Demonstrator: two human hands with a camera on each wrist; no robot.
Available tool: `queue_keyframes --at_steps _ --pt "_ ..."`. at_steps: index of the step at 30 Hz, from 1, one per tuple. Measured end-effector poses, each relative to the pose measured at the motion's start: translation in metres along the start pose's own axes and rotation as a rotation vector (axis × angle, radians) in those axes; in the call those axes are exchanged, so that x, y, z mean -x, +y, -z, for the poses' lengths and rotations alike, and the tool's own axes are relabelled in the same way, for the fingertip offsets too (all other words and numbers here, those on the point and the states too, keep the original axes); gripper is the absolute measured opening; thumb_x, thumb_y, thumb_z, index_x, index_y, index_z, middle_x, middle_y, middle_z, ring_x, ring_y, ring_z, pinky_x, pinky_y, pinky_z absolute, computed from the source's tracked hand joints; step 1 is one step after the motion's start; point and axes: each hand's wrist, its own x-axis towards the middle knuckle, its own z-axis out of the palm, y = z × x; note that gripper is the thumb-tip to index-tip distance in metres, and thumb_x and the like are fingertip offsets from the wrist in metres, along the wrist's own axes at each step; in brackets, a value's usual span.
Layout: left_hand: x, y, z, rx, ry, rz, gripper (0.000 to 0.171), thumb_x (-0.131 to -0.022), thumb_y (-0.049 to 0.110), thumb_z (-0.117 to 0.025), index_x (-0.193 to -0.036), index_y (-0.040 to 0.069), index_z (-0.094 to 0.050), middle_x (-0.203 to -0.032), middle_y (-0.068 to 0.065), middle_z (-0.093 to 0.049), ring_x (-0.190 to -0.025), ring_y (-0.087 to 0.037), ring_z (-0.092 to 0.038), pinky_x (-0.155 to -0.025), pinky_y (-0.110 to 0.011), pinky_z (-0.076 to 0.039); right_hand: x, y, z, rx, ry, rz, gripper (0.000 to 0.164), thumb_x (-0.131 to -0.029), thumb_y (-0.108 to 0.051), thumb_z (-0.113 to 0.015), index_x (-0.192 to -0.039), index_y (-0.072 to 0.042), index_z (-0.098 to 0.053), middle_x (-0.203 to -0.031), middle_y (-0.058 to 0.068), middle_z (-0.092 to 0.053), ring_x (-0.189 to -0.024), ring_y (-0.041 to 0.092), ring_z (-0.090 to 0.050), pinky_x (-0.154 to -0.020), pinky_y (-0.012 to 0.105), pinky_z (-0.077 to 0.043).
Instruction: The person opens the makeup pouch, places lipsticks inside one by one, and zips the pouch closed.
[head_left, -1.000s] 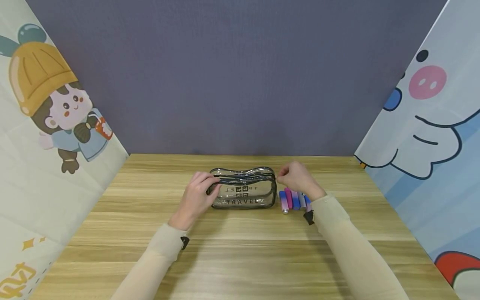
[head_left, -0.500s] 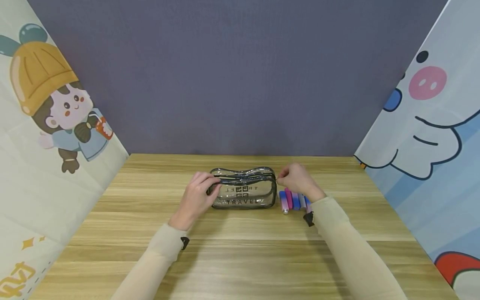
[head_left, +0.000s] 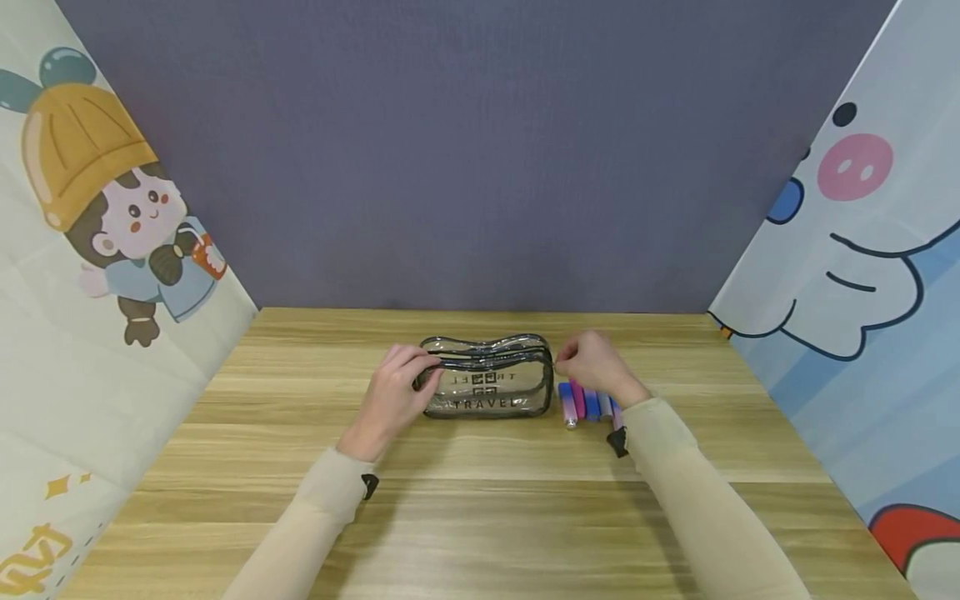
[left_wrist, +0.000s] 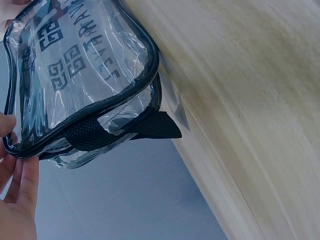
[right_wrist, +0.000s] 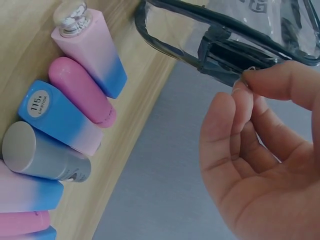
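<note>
A clear pouch with black piping and the word TRAVEL (head_left: 486, 392) stands upright on the wooden table. My left hand (head_left: 392, 390) pinches its top left corner between thumb and fingers; in the left wrist view a black fabric tab (left_wrist: 155, 126) juts from that end. At the other end, my right hand (head_left: 596, 364) pinches a small metal zipper pull (right_wrist: 251, 69) between thumb and index finger, by the black zipper end tab (right_wrist: 235, 56). Its other fingers are curled loosely below.
Several lipstick-like tubes lie in a row right of the pouch, under my right wrist: a pink-and-blue one (right_wrist: 95, 52), a pink one (right_wrist: 82, 90), a blue one marked 115 (right_wrist: 62, 115) and a grey one (right_wrist: 47, 152). A dark panel (head_left: 480, 167) rises behind the table.
My right hand has shifted very slightly toward me at the pouch's right end. The left hand, the pouch and the tubes stay where they were.
</note>
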Motion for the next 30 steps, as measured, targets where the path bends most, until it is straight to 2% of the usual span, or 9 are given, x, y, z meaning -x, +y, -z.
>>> queue_keyframes --at_steps 16,30 --pt "-0.001 0.001 0.000 0.004 0.018 -0.003 0.017 -0.077 -0.002 -0.084 -0.092 -0.002 -0.075 -0.092 -0.011 -0.070 -0.085 -0.027 -0.062 -0.074 -0.037 -0.056 -0.001 0.006 -0.005 0.007 -0.009 -0.028 0.008 -0.084 -0.009 -0.066 -0.084 -0.005 -0.073 -0.081 0.004 -0.068 -0.068 0.017 -0.058 -0.061 0.031 -0.050" --pt "0.000 0.001 0.000 -0.003 0.010 -0.001 0.016 -0.079 0.000 -0.083 -0.092 -0.001 -0.075 -0.092 -0.010 -0.070 -0.085 -0.026 -0.062 -0.073 -0.037 -0.056 0.000 0.010 -0.011 -0.015 -0.023 -0.043 0.008 -0.083 -0.009 -0.066 -0.083 -0.005 -0.073 -0.082 0.005 -0.069 -0.072 0.019 -0.058 -0.072 0.036 -0.051"
